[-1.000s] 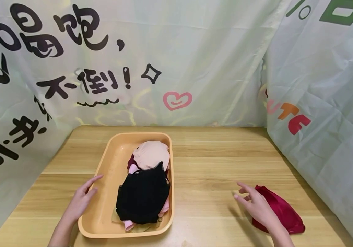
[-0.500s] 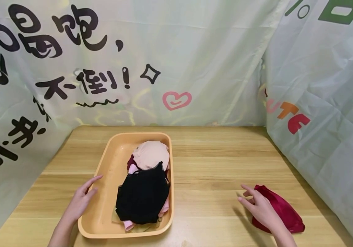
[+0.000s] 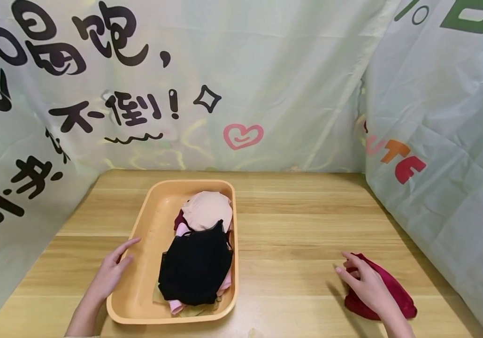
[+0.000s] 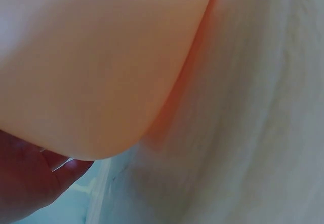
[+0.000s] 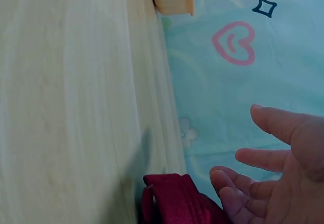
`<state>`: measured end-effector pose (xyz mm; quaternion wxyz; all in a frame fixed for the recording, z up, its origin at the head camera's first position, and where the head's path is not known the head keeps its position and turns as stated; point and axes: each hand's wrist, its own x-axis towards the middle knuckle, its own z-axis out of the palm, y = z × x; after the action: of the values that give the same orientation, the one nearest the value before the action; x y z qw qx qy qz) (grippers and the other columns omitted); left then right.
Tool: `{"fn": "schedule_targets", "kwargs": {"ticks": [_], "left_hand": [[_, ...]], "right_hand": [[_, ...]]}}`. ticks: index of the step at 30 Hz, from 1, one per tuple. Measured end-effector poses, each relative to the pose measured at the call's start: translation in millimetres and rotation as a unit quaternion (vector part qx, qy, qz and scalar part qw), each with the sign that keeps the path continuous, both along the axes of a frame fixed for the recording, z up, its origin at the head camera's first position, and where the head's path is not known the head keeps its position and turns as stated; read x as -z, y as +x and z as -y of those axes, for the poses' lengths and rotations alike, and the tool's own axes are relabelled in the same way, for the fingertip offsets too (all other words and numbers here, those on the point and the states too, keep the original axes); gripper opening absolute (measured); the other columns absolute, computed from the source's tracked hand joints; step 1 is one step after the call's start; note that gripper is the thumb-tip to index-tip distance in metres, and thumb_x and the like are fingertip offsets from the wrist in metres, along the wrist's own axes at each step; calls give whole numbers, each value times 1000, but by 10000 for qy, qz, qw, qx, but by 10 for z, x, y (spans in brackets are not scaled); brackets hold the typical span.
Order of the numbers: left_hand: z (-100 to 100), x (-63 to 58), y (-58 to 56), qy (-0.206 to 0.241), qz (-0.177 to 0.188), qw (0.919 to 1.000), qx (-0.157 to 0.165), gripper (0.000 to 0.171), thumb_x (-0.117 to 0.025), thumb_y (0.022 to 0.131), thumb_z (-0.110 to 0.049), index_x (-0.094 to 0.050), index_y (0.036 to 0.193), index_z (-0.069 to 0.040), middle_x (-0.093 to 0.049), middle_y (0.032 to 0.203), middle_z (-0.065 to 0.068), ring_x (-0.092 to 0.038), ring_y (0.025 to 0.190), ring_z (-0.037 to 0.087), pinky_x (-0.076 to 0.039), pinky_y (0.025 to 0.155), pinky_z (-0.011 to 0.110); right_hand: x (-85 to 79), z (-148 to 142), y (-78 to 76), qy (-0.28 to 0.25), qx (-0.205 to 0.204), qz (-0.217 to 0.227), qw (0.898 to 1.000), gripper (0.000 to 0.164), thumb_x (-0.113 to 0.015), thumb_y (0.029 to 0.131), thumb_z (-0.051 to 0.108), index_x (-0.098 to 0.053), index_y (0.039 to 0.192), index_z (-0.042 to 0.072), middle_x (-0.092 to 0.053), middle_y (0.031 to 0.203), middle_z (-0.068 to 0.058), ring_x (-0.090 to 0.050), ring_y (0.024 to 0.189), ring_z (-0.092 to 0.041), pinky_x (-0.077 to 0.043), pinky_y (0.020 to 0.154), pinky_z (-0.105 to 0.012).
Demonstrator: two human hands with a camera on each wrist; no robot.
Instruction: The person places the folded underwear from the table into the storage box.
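Dark red and glossy, a folded garment [image 3: 393,293] lies on the right of the table; its exact kind does not show. My right hand [image 3: 370,284] is over its left part, fingers loosely bent and thumb apart. In the right wrist view nothing is between those fingers, and the garment [image 5: 179,198] shows beneath them. On the left, my left hand [image 3: 112,270] rests at the side rim of an orange plastic tray [image 3: 140,286], its index finger and thumb extended over the edge. Seen from the left wrist, the tray wall [image 4: 101,82] partly covers the left hand's fingers [image 4: 76,171].
Inside the tray, along its right side, lie a black garment [image 3: 196,267], a pale pink garment [image 3: 207,211] and other folded cloth pieces. Wooden tabletop [image 3: 283,234] stretches between tray and red garment. Printed cloth curtains [image 3: 292,94] close off the back and sides.
My right hand has drifted a little to the right, farther over the dark red garment. The left hand, tray and garments hold their places.
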<state>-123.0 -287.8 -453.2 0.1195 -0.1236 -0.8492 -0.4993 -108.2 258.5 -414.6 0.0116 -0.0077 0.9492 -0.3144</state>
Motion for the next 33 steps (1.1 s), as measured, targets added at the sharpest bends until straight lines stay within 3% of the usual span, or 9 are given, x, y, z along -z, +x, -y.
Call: {"fn": "schedule_targets", "kwargs": {"ticks": [16, 20, 24, 26, 28, 31, 33], "left_hand": [[-2, -24, 2, 35, 84, 10000, -6, 34, -43, 95, -4, -45, 126, 7, -40, 122, -30, -26, 115, -20, -23, 89, -1], [-4, -32, -6, 28, 103, 9999, -11, 34, -43, 94, -4, -45, 126, 7, -41, 123, -27, -26, 116, -20, -22, 90, 0], [-6, -35, -11, 33, 108, 9999, 2, 34, -43, 94, -3, -45, 126, 7, -40, 122, -29, -26, 116, -20, -22, 89, 0], [-6, -34, -14, 56, 88, 9999, 22, 34, -43, 94, -2, -45, 126, 7, -40, 122, -30, -26, 116, -19, -22, 90, 0], [-8, -30, -18, 80, 42, 9999, 43, 34, -44, 93, -1, -46, 126, 8, -40, 121, -30, -26, 116, -19, -22, 90, 0], [-7, -27, -20, 90, -20, 9999, 71, 33, -44, 93, 0, -46, 125, 8, -41, 122, -28, -27, 116, -19, -23, 90, 0], [-5, -23, -20, 101, -32, 9999, 86, 33, -44, 93, 0, -46, 125, 8, -41, 122, -27, -27, 116, -19, -23, 90, 0]], "right_hand": [[-31, -247, 64, 172, 296, -158, 9993, 51, -56, 90, 24, -44, 127, -10, -56, 104, -23, -56, 81, -24, -46, 64, -31], [-31, -338, 100, 163, 383, -374, 9984, 50, -55, 91, 23, -44, 125, -12, -54, 106, -30, -56, 81, -30, -45, 64, -35], [-1, -472, 139, 185, 525, -742, 9957, 49, -59, 88, 19, -46, 121, -15, -54, 105, -36, -57, 80, -38, -45, 61, -29], [14, -555, 156, 250, 593, -778, 9949, 50, -59, 87, 19, -46, 120, -16, -52, 106, -40, -56, 83, -46, -48, 65, -35], [30, -650, 167, 420, 647, -619, 9951, 54, -59, 88, 23, -43, 121, -17, -49, 109, -42, -51, 92, -51, -45, 74, -44], [56, -788, 180, 744, 600, -130, 9953, 63, -56, 89, 31, -37, 124, -17, -40, 116, -45, -39, 103, -54, -29, 83, -61], [81, -869, 186, 980, 509, 258, 9936, 69, -54, 89, 37, -33, 126, -18, -36, 119, -46, -36, 104, -53, -25, 82, -61]]}}
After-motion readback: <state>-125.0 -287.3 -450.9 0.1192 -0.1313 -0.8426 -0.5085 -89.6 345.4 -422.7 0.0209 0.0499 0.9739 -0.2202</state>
